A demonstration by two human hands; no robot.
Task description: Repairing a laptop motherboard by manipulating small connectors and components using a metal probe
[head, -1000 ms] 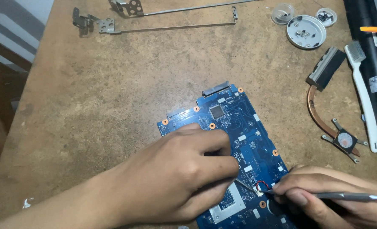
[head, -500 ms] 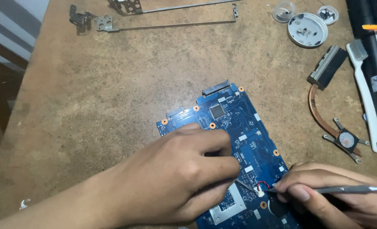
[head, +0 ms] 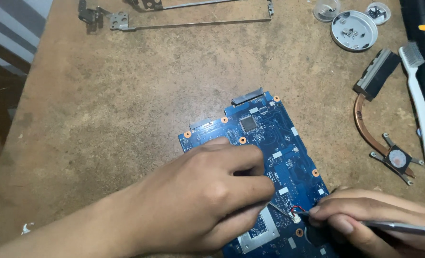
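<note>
The blue circuit board [head: 274, 157] lies flat on the brown table [head: 126, 110], close to the near edge and right of centre, its long side running diagonally away from me. My left hand [head: 203, 200] rests on the board's near half, knuckles up, fingers curled together; whether the fingertips pinch anything I cannot tell, though a thin metal tip [head: 279, 209] shows just past them, pointing toward a small white connector [head: 295, 218] with red wire. My right hand [head: 365, 217] lies at the board's near right edge, fingers closed tight around a slim metal tool [head: 399, 228] whose handle runs off toward the table's right edge; its working end meets the board just beside the white connector. Compared with a second ago, both hands hold nearly the same position: the board has not shifted, and the right hand's tool has only edged slightly closer to the connector. Outward, a copper heat pipe with black fin block [head: 375, 110] lies near the right edge, a white brush [head: 420, 105] just beside it. A round white dish [head: 354, 30] holding screws sits at the far right corner. Two metal hinge rails [head: 184, 16] lie along the far edge.
</note>
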